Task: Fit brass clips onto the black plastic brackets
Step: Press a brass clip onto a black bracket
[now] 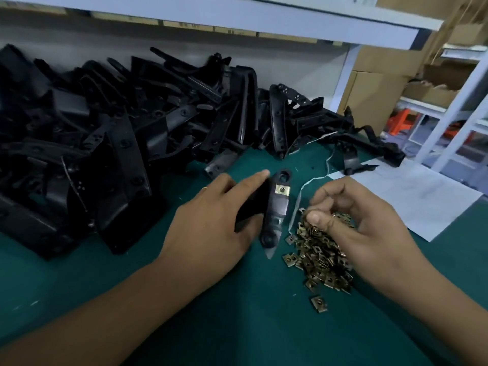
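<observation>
Where fingers [320, 220] curl, clips [320, 257] unclear.

From my remote seat I see a table [79, 281] covered in dark green matting, with a white sheet of paper [412, 196] lying on its right part. Above runs a pale shelf board [237, 14], carried at the right by a white upright post [346, 75]. Behind the post stand brown cardboard boxes [375, 85]. Further right I make out white metal shelving [459, 107] with more cartons on it and something orange [401, 122] low down, too blurred to name. The light is dim and even, with the table's back edge in shadow under the shelf.
</observation>
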`<state>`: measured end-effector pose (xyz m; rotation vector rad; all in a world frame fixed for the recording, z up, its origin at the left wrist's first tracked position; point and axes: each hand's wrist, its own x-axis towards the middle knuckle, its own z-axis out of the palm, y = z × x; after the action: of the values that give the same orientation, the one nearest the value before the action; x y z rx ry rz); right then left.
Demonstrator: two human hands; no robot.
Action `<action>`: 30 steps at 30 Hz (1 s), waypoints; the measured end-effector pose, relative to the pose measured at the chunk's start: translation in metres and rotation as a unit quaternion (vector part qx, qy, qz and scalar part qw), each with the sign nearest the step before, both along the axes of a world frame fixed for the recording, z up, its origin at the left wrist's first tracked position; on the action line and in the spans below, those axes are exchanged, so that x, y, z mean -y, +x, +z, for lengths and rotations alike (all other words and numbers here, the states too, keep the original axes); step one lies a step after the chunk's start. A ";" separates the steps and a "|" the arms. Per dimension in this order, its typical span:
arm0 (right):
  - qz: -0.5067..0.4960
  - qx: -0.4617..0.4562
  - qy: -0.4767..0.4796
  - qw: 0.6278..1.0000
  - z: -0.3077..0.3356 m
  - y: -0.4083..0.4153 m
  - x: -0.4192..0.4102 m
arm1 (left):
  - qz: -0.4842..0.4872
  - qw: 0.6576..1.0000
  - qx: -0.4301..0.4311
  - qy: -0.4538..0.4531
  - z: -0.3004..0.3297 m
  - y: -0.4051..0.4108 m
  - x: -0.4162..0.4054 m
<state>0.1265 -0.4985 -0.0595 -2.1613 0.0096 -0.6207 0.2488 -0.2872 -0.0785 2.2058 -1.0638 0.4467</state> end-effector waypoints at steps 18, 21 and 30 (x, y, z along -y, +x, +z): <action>0.049 0.006 0.171 0.984 0.000 -0.002 -0.031 | -0.146 0.967 -0.173 -0.120 -0.001 -0.012 0.003; 0.019 0.028 0.163 0.986 -0.004 0.000 -0.033 | -0.109 0.966 -0.185 -0.144 0.001 -0.015 0.000; 0.000 0.090 0.326 0.941 0.002 0.001 -0.017 | -0.084 0.991 -0.102 0.000 -0.001 -0.011 0.005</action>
<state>0.1277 -0.4819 -0.0579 -1.4608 0.1033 -0.6951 0.2377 -0.2920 -0.0794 2.0892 -1.1262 0.1430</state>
